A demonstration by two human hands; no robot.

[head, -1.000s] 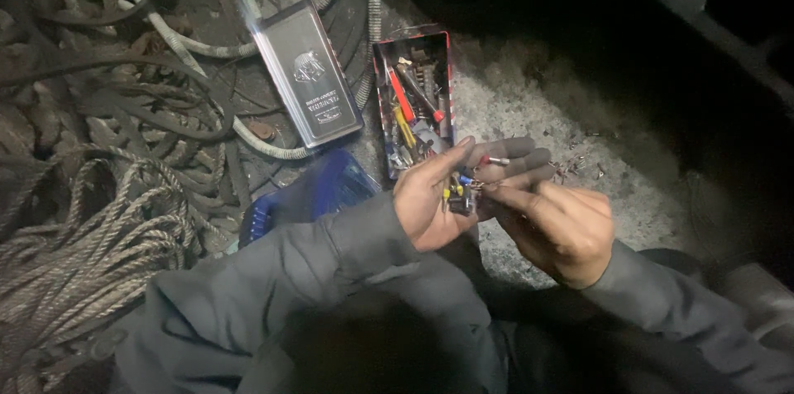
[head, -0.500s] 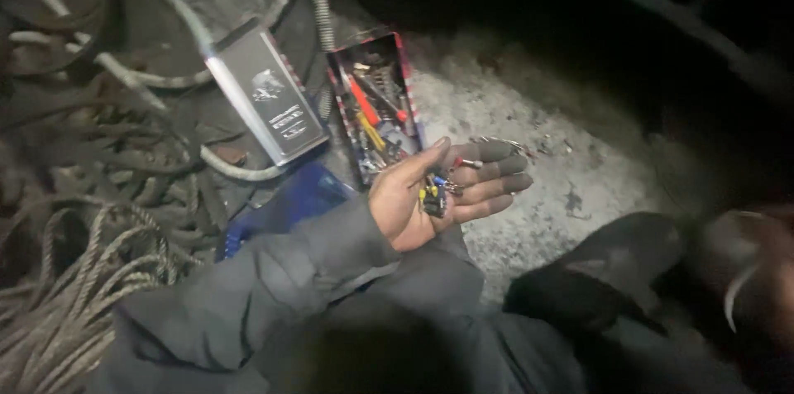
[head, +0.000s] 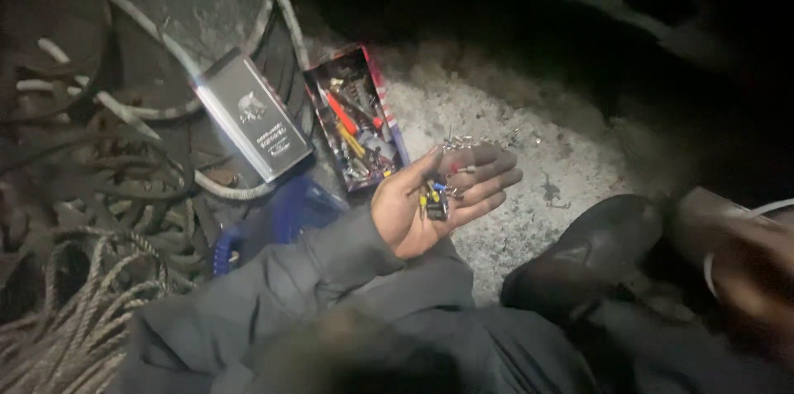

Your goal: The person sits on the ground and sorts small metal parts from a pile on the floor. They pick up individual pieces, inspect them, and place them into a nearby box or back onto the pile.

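Beside red tray [head: 354, 117], grey box [head: 255, 115], left hand [head: 438, 200] cupping connectors [head: 433, 198]

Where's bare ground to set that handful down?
Bare gravel lies right of the open parts tin, beyond the left hand and above the black shoe. Left of the tin is crowded: silver box, hoses, rope.

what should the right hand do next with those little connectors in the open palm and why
Probably bring the right hand across to the left hand and pinch one piece out. The small connectors lie loose on the upturned palm, nothing grips them, and the right hand sits blurred at the frame's edge, away from them. The small parts box lies open just beyond.
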